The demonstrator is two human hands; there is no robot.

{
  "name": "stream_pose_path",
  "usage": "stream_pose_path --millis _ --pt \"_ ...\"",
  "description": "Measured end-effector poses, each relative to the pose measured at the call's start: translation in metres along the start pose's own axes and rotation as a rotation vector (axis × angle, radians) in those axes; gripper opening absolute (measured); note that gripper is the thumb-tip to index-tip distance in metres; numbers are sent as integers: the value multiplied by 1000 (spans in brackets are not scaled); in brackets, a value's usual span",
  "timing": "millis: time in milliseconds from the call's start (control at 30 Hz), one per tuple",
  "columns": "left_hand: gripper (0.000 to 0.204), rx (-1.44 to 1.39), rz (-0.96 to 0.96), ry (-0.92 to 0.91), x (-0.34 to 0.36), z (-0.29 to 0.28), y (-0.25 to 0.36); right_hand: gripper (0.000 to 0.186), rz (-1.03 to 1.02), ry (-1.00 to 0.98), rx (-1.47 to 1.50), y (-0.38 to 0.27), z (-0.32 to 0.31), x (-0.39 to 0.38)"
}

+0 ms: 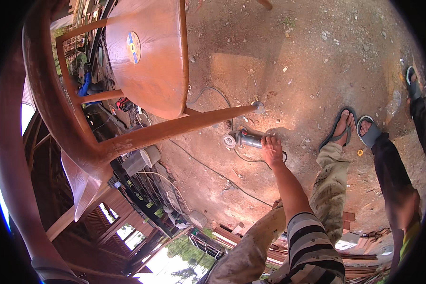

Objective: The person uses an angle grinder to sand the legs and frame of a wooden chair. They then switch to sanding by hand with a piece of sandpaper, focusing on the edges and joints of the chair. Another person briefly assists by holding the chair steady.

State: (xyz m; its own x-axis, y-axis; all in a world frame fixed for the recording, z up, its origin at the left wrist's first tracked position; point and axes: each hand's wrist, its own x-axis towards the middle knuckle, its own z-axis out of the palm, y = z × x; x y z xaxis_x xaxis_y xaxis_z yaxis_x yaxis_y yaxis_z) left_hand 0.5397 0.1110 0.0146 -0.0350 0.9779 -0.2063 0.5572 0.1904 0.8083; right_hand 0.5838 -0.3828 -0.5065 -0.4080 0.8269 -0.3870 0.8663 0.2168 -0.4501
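Note:
An angle grinder (252, 139) with a round, pale disc at its head lies on the dirt ground in the middle. My right hand (271, 150) is closed around its rear body, the striped sleeve reaching in from below. To the left a brown wooden chair (170, 71) is tipped over, one tapered leg resting on the ground near the grinder. Its curved rail (47, 90) rises close to me, and a round yellow-and-blue label or disc (134, 47) is on the seat. What seems to be my left arm runs up the left edge; its hand is not visible.
Dark cables (217, 176) trail over the ground around the grinder. A co-worker's sandalled foot (367, 130) and dark trouser leg are at right, beside a small yellow ring (360, 152). A grey bucket-like container (142, 160) and scattered tools lie left; wood pieces (232, 234) are stacked below.

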Motion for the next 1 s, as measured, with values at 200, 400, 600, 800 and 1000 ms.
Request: stream_pose_path --millis 200,400,600,800,1000 --pt "42 -62 -150 175 31 -1 24 49 124 -398 255 43 -115 -3" --pt "39 -129 -131 270 16 -32 21 38 266 -89 670 82 -285 34" --pt "60 135 -392 212 39 -22 35 25 370 391 1423 68 -519 160" --pt "60 34 -407 129 36 -23 43 28 -244 509 1238 26 -663 235" --pt "53 -20 -373 51 31 -32 50 23 -535 53 1159 38 -709 287"
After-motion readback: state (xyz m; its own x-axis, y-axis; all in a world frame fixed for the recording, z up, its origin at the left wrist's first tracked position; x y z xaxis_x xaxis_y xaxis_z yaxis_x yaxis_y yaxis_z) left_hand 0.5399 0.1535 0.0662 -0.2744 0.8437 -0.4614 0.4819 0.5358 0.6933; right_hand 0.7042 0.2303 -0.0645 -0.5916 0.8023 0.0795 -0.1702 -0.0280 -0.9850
